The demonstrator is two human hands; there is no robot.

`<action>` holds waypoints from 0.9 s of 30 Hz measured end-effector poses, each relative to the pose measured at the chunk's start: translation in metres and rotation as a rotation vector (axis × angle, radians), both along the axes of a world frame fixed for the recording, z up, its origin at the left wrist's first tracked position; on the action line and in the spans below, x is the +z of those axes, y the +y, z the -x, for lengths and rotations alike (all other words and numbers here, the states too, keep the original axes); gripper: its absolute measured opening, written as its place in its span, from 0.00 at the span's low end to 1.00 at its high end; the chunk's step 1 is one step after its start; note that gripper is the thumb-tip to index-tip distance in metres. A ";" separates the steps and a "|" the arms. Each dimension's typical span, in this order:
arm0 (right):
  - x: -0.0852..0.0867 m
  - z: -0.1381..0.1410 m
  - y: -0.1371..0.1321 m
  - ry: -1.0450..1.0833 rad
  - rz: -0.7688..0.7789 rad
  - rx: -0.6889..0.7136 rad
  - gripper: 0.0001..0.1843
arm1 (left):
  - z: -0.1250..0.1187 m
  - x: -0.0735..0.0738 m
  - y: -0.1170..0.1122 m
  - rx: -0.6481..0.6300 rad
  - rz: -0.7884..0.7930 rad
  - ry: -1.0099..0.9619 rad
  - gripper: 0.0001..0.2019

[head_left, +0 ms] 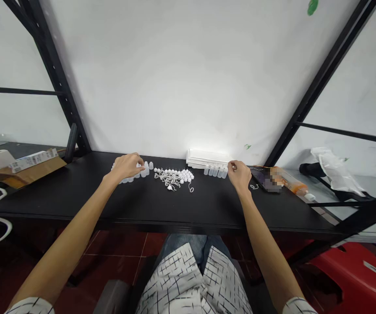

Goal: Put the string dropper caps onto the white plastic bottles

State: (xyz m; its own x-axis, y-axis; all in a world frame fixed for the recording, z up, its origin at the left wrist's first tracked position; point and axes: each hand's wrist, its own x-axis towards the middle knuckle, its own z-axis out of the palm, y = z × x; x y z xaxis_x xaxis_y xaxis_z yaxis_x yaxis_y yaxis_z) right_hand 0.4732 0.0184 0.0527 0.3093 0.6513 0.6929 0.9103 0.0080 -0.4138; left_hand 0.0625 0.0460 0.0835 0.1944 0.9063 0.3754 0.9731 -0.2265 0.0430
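My left hand [129,165] reaches over a group of small translucent plastic bottles [146,168] on the left of the black table. Its thumb and fingers are closed around the top of what looks like one of those bottles, mostly hidden by the hand. My right hand [239,173] is at the right end of a row of similar bottles [215,172]. The thumb and index finger there are pinched together, and what they hold, if anything, cannot be made out. Between the hands lies a pile of white pointed caps [184,175] with tangled white loops or cords [169,178].
A stack of white flat pieces [209,158] stands against the wall behind the bottle row. Right of my right hand lie a dark phone [262,179] and an orange-labelled bottle [294,185]. An open cardboard box [40,168] is at the left. Black frame posts [60,87] flank the table [175,209].
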 end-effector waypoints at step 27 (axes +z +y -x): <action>-0.002 0.087 0.006 -0.138 0.681 0.783 0.14 | -0.124 -0.040 0.008 -0.526 0.151 -0.980 0.21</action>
